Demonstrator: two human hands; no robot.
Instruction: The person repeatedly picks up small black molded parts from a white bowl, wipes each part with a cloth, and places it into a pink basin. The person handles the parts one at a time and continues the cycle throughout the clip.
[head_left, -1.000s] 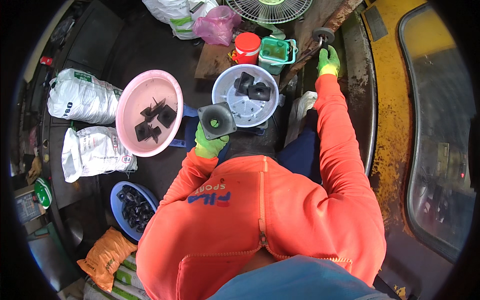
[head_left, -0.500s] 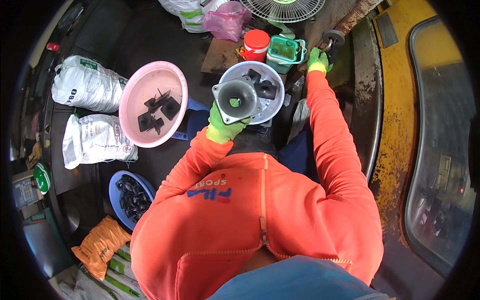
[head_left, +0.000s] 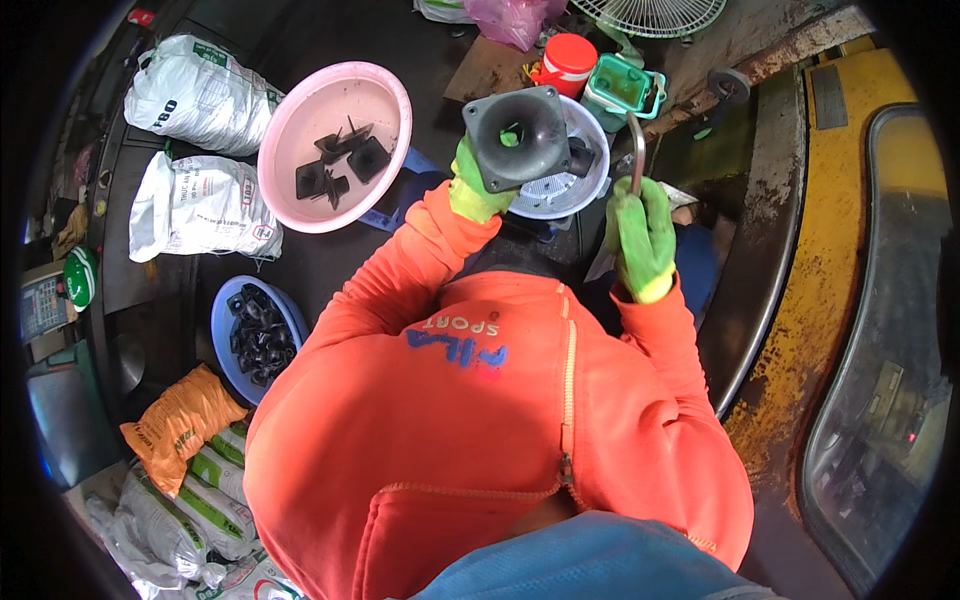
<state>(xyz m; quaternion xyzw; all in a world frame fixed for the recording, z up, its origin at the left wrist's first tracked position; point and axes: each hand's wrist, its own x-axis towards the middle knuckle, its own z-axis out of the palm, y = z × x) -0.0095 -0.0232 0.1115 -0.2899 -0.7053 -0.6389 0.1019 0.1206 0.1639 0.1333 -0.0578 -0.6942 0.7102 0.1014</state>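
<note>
My gloved left hand (head_left: 475, 190) is closed around a black speaker horn (head_left: 540, 145) with a square flange. The horn's wide mouth faces up, and a bit of green shows through the hole in its middle. In my gloved right hand (head_left: 645, 245) is a bent metal rod tool (head_left: 638, 150), its curved end pointing up. Behind the horn, partly covered by it, stands a pale blue basin (head_left: 568, 202) with black parts (head_left: 580, 155) inside. A pink basin (head_left: 292, 115) to the left holds several black horn pieces (head_left: 370, 160).
A blue tub (head_left: 226, 350) of black parts stands at lower left. White sacks (head_left: 205, 205) and an orange sack (head_left: 180, 420) line the left. A red-lidded jar (head_left: 568, 60), a green container (head_left: 615, 85) and a fan (head_left: 655, 12) are at the back. A rusty yellow machine (head_left: 790, 300) rises at right.
My right hand has come back from the metal frame at far right toward my body, now with the bent rod tool. My left hand still holds the horn, now tilted differently. The view has shifted.
</note>
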